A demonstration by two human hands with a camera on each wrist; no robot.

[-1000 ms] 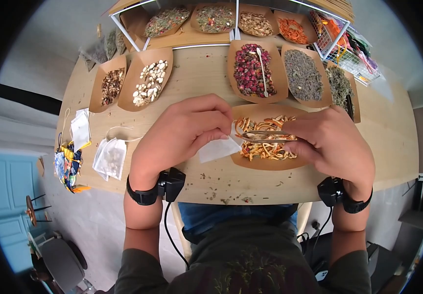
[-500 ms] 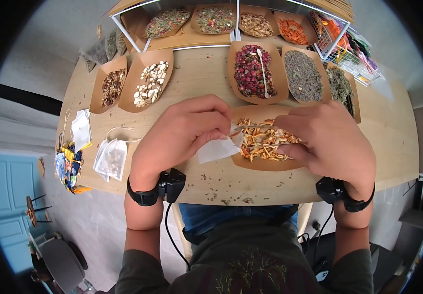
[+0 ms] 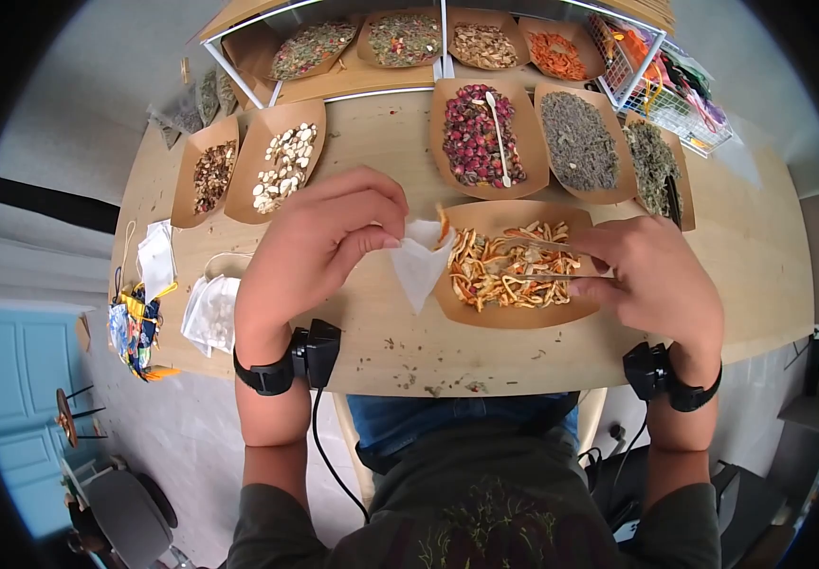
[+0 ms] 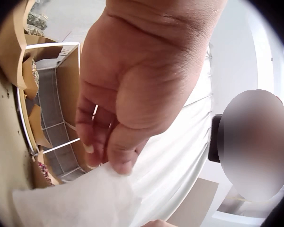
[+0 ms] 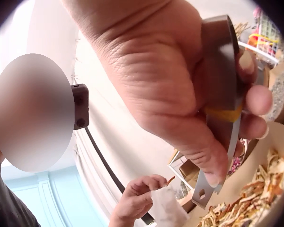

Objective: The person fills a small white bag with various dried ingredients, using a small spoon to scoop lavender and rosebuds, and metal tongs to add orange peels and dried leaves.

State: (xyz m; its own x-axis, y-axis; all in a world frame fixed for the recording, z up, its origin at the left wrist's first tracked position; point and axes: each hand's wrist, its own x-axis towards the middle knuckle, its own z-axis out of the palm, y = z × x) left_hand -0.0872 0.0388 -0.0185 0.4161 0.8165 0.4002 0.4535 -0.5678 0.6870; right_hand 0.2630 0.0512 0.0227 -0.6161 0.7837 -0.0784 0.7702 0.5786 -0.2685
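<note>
My left hand (image 3: pixel 329 232) pinches the top edge of a white mesh bag (image 3: pixel 419 266), which hangs point-down left of the peel tray; an orange strip sticks up at its mouth. In the left wrist view thumb and fingertips grip the bag (image 4: pixel 80 198). My right hand (image 3: pixel 651 275) holds metal tongs (image 5: pixel 222 66), thumb on one side and fingers on the other. The tong arms are apart, their ends over the dried peel strips (image 3: pixel 509 270) in the brown paper tray (image 3: pixel 575 216).
Behind are trays of rosebuds (image 3: pixel 476 133) with a white spoon, grey-purple buds (image 3: pixel 575 142) and green herbs (image 3: pixel 651 161). White slices (image 3: pixel 286 166) and brown pieces (image 3: pixel 212 177) stand at the left, with filled white bags (image 3: pixel 210 313) nearer. A rack (image 3: pixel 372 90) stands at the back.
My left hand and the bag have moved left, away from the tray, and the bag now hangs pointed with an orange strip at its mouth. My right hand has shifted slightly right with the tongs.
</note>
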